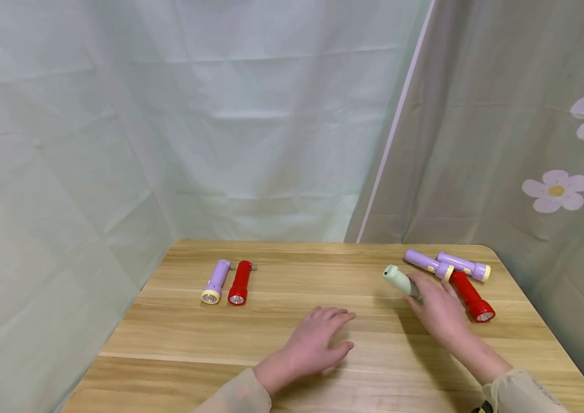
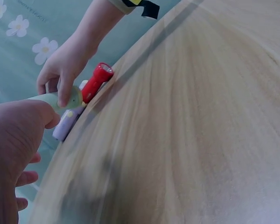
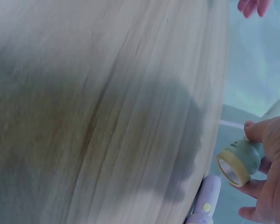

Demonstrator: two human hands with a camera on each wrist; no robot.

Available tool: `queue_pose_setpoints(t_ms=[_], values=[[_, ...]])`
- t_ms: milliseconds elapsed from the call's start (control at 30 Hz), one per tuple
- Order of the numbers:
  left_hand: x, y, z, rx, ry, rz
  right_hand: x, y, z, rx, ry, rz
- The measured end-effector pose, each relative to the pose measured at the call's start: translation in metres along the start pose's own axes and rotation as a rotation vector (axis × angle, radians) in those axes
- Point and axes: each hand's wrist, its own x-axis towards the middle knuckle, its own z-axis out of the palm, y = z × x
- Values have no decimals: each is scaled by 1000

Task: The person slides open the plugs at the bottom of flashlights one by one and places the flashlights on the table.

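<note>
My right hand (image 1: 439, 310) holds a pale green flashlight (image 1: 398, 279) above the right part of the table. In the right wrist view its cream-rimmed lens end (image 3: 234, 167) shows between my thumb and fingers. Just beyond that hand lie two purple flashlights (image 1: 428, 264) and a red flashlight (image 1: 472, 298), close together and partly overlapping. My left hand (image 1: 315, 341) hovers over the middle of the table, fingers spread and holding nothing. The left wrist view has my left thumb overlapping the green flashlight's far end.
On the left of the wooden table (image 1: 168, 332), another purple flashlight (image 1: 217, 281) and another red flashlight (image 1: 240, 282) lie side by side, lenses toward me. Pale curtains (image 1: 261, 143) hang behind the table; flowered fabric (image 1: 503, 143) hangs along the right.
</note>
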Motion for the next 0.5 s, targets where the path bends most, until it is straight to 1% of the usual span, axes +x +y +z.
queue_pose_setpoints(t_ms=[133, 267, 400, 500], values=[[0, -2, -5, -29, 28, -8, 0, -9, 1, -4, 16, -17], [1, -4, -10, -68, 65, -18, -1, -18, 1, 3, 3, -24], [4, -6, -14, -130, 120, -50, -2, -28, 2, 5, -16, -22], [6, -6, -17, -176, 157, -86, -3, -34, 3, 15, -24, -26]])
